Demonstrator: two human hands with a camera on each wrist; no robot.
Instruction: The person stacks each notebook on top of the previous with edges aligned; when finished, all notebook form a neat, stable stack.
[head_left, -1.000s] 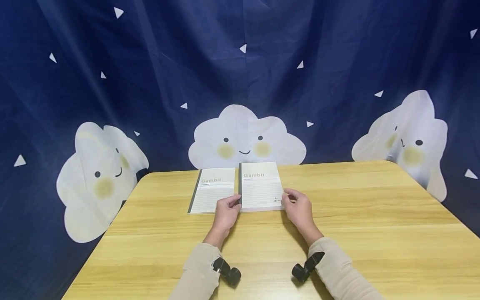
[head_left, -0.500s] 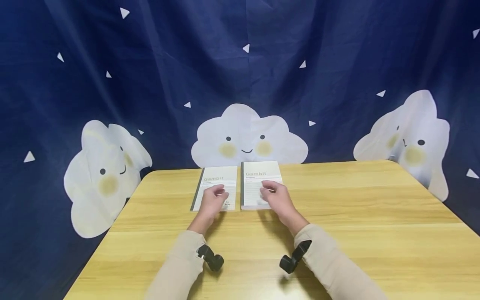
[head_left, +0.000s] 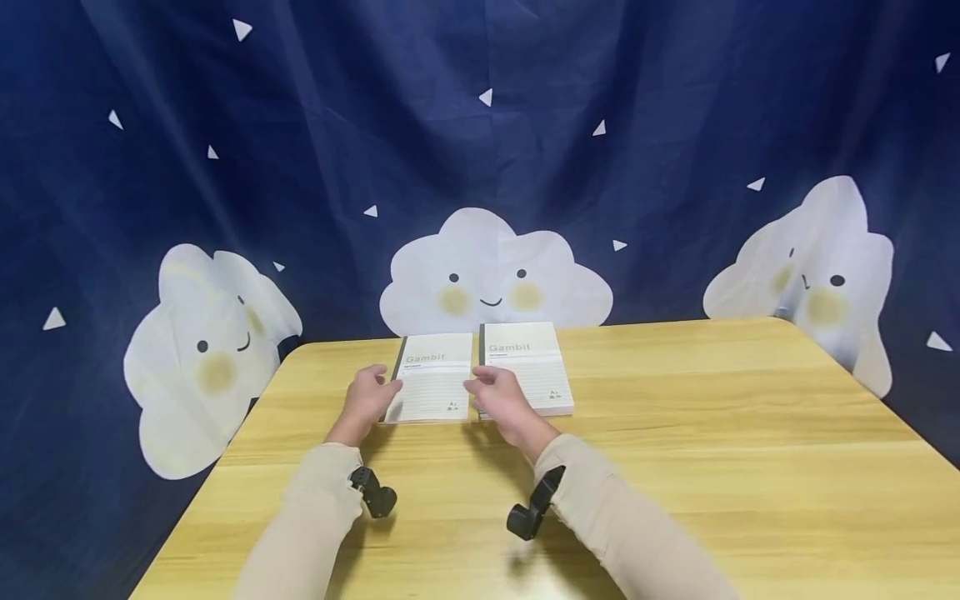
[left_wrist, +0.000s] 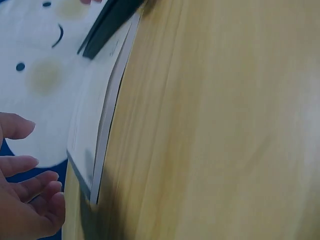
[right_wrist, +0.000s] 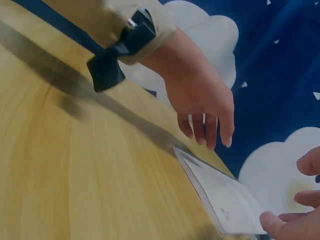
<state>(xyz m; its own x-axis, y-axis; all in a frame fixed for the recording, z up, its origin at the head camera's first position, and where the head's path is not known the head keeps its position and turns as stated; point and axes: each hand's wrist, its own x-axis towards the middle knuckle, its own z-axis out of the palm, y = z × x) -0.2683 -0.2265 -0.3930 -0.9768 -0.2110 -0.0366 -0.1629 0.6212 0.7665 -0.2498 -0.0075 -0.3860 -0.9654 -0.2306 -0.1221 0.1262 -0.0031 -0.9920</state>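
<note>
Two pale notebooks with dark spines and "Gambit" covers lie side by side at the far edge of the table. My left hand (head_left: 365,397) is by the spine of the left notebook (head_left: 431,392), its fingers loosely bent; the left wrist view shows a gap between these fingers (left_wrist: 22,162) and the notebook. At the narrow gap between the two notebooks is my right hand (head_left: 504,398), overlapping the lower left part of the thicker right notebook (head_left: 536,375). In the right wrist view its fingers (right_wrist: 295,227) are spread beside the left notebook's edge and grip nothing.
The wooden table (head_left: 712,467) stretches to both sides and toward me. A dark blue curtain (head_left: 315,167) with smiling clouds hangs right behind its far edge. Black wrist cameras (head_left: 527,518) are strapped over both sleeves.
Both hands have moved left: they were at the sides of the right notebook, and are now either side of the left one. The notebooks stay in place.
</note>
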